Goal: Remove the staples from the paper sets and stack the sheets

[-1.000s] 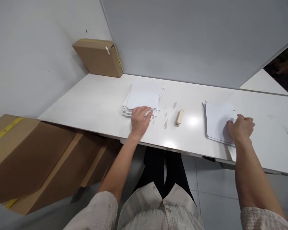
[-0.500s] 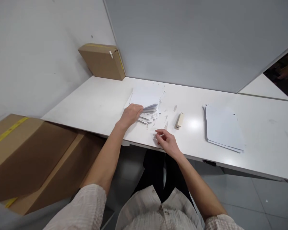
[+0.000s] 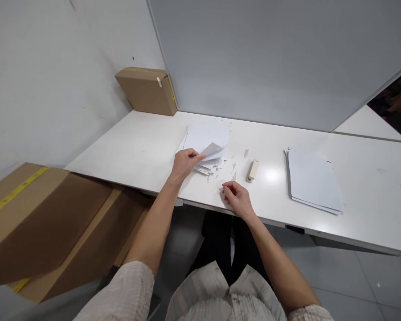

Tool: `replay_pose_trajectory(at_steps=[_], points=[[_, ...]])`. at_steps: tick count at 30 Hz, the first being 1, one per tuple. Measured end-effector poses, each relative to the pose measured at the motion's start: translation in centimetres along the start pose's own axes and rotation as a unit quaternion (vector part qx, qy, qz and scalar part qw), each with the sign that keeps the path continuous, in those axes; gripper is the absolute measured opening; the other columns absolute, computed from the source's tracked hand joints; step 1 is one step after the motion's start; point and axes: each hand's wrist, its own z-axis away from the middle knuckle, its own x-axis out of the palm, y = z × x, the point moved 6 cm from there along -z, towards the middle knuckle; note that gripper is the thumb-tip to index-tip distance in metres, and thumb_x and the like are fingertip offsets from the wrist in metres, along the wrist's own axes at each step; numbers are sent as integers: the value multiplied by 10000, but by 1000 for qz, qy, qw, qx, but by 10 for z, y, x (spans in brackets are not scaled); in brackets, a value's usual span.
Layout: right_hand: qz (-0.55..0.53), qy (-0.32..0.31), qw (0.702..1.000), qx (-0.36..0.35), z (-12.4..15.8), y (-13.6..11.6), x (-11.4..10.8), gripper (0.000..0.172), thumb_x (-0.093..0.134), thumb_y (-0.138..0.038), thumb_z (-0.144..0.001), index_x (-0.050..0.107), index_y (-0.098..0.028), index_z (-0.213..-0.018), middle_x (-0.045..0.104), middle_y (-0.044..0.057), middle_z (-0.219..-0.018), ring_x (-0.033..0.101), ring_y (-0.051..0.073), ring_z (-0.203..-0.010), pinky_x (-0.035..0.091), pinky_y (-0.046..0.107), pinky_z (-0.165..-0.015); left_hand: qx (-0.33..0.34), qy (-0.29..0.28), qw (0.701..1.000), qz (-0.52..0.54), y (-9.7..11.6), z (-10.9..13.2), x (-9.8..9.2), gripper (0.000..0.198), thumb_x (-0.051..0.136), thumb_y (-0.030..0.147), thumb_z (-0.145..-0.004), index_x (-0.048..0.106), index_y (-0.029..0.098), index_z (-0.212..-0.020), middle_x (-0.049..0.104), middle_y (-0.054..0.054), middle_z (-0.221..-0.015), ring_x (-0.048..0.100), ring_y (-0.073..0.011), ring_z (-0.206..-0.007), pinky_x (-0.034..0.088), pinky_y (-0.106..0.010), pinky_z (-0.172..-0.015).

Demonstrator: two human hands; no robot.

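My left hand (image 3: 184, 161) pinches the near corner of the top sheets of a messy stack of white paper (image 3: 206, 141) and lifts them, so the corner curls up. My right hand (image 3: 236, 197) rests on the white desk (image 3: 137, 147) near its front edge, a little right of that stack, fingers loosely curled with nothing visible in them. A small beige stapler (image 3: 252, 170) lies just right of my right hand. A second, flatter stack of white sheets (image 3: 312, 180) lies further right.
Small paper scraps (image 3: 233, 163) lie between the left stack and the stapler. A brown cardboard box (image 3: 149, 90) leans in the back corner against the grey partition. Large cardboard boxes (image 3: 43, 218) sit at my left below the desk edge. Another desk continues at far right.
My right hand left the right stack and came across to the desk front near the left stack. My left hand went from lying on the left stack to lifting its top sheets.
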Motion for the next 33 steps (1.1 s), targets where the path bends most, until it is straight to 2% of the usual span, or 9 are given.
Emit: replay_pose_trajectory(at_steps=[2, 5, 8, 11, 14, 17, 19, 22, 33], points=[[-33, 4, 999, 6, -2, -1, -2, 316, 577, -497, -768, 624, -196, -855, 615, 14, -715, 536, 121, -545, 432, 242, -480, 23, 17, 1000, -6, 6, 11, -5, 215, 637, 386, -738, 652, 190, -651, 645, 5, -653, 571, -144, -644, 445, -260, -616], [-155, -19, 986, 62, -6, 0, -5, 496, 477, -628, -786, 628, -176, -922, 649, 48, -764, 590, 144, -572, 472, 268, -508, 155, 39, 986, -40, 26, 46, -6, 156, 593, 335, -808, 674, 211, -758, 694, -16, -803, 598, -176, -832, 463, -318, -813], [-273, -64, 954, 102, -8, -1, -7, 575, 432, -675, -784, 611, -179, -1011, 687, 89, -900, 652, 202, -711, 525, 330, -603, 310, -93, 943, -75, 43, 92, 16, 108, 592, 288, -824, 682, 231, -810, 708, -27, -842, 577, -210, -973, 431, -382, -917], [-255, -40, 959, 113, -8, 4, -13, 385, 649, -501, -723, 635, -173, -924, 709, 73, -871, 658, 205, -740, 524, 319, -669, 360, -200, 907, -92, 44, 113, 33, 134, 594, 330, -823, 688, 236, -817, 711, -36, -859, 578, -226, -1000, 443, -394, -909], [-203, -20, 969, 139, -7, 12, -15, 278, 694, -384, -695, 649, -171, -870, 715, 45, -772, 659, 204, -675, 517, 315, -658, 302, -121, 939, -113, 32, 83, 23, 225, 493, 318, -881, 687, 220, -823, 704, -49, -831, 612, -205, -889, 462, -385, -884], [-193, -35, 965, 172, -4, 14, -14, 238, 670, -350, -707, 656, -182, -875, 720, 47, -780, 665, 212, -661, 527, 332, -653, 231, -30, 951, -203, 14, 38, 9, 228, 526, 266, -847, 659, 211, -1025, 670, -91, -1057, 571, -258, -1041, 415, -447, -951], [-196, -52, 960, 193, -1, 12, -13, 238, 669, -343, -704, 656, -186, -883, 723, 57, -795, 668, 220, -659, 534, 340, -626, 226, -60, 939, -251, 6, 17, 11, 360, 587, 243, -798, 600, 208, -1157, 597, -108, -1220, 506, -290, -1152, 381, -476, -990], [-187, -57, 961, 197, 4, 7, -15, 246, 659, -329, -710, 654, -188, -911, 725, 63, -827, 673, 225, -676, 535, 338, -605, 231, -120, 926, -272, 0, 2, 16, 367, 580, 243, -805, 593, 205, -1170, 595, -103, -1227, 513, -279, -1141, 405, -453, -971], [-172, -58, 956, 232, 33, 11, -32, 246, 644, -303, -736, 672, -185, -949, 722, 41, -818, 667, 208, -676, 516, 312, -621, 244, -184, 914, -267, -4, 0, 11, 352, 579, 272, -822, 601, 203, -1166, 563, -96, -1276, 483, -265, -1184, 405, -432, -992]])
